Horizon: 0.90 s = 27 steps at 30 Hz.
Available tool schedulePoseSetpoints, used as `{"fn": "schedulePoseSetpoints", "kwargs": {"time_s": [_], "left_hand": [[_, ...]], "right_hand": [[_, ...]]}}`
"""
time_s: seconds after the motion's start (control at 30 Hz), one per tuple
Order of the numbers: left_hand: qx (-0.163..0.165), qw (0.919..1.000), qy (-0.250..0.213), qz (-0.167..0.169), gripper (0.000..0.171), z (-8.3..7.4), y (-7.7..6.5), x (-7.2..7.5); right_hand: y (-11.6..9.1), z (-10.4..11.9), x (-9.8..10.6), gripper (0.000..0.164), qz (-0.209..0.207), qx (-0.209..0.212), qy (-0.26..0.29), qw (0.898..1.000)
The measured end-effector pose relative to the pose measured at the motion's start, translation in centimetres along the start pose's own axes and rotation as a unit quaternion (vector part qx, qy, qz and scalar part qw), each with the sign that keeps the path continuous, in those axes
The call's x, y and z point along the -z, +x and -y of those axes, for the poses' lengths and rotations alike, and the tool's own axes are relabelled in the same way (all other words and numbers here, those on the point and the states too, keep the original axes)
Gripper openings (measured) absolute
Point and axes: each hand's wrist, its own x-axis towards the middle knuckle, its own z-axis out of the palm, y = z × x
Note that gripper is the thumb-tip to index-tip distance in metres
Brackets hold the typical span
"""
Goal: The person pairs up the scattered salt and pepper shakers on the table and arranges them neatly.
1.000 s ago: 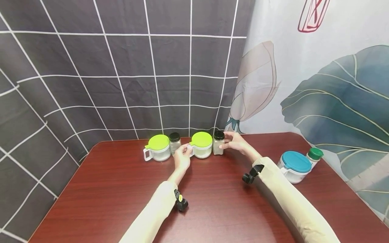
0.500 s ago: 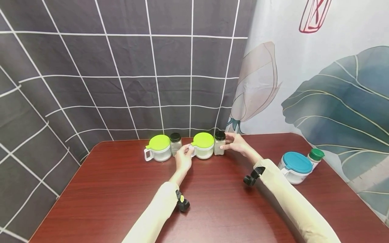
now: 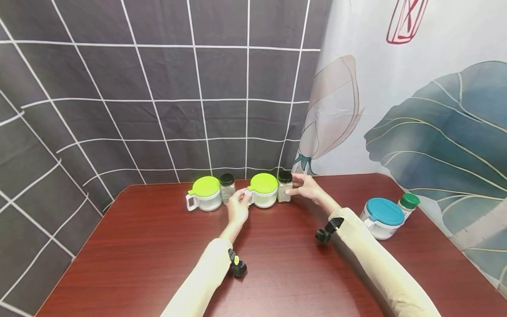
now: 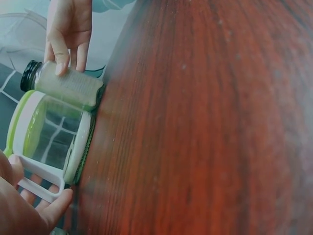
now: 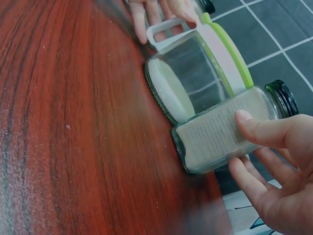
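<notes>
Near the table's back edge stands a clear seasoning jar (image 3: 264, 200) with a lime-green lid and a white side handle (image 4: 44, 169). My left hand (image 3: 238, 208) pinches that handle between thumb and fingers. Directly to its right is a square glass spice jar (image 5: 215, 133) with a black cap, upright and filled with pale powder. My right hand (image 3: 310, 188) holds this spice jar from the right, thumb on its front face and fingers along its far side. In the right wrist view, the two jars stand side by side, their walls right against each other.
Left of my left hand are another lime-lidded seasoning jar (image 3: 210, 203) and a black-capped spice jar (image 3: 228, 194). A blue-lidded jar (image 3: 381, 230) and a green-capped bottle (image 3: 409, 201) stand at the table's right. Behind the red-brown table (image 3: 158, 255) hangs a grey grid-patterned cloth (image 3: 166, 119).
</notes>
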Motion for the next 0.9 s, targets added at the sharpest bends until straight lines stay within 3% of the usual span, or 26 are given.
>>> {"fn": "schedulePoseSetpoints", "kwargs": {"time_s": [0.27,0.9], "left_hand": [[0.001,1.0,-0.006,-0.001,0.026,-0.2,-0.2,0.0],[0.007,0.9971,0.073,-0.019,0.027,-1.0,-0.9,0.0]], "right_hand": [[-0.1,-0.4,-0.2,0.067,-0.006,0.016,0.007,1.0],[-0.5,-0.4,-0.7,0.069,-0.033,0.059,0.029,0.997]]}}
